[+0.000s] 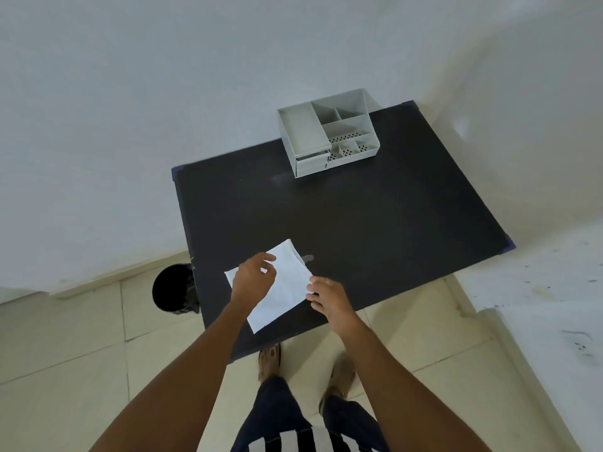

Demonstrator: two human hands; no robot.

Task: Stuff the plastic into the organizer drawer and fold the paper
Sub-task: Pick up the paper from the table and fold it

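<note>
A white sheet of paper (280, 288) lies near the front edge of the black table (375, 216), its far edge doubled over. My left hand (253, 277) hovers over the sheet's left part, fingers curled with thumb and forefinger close together. My right hand (326, 296) pinches the paper's right edge. The grey organizer (326, 135) stands at the table's far side, its small drawers (311, 164) on the front left, the upper one slightly ajar. No plastic is visible.
A black round bin (174, 288) stands on the tiled floor at the table's left front corner. White walls close in behind and to the right. My feet are just below the table's front edge.
</note>
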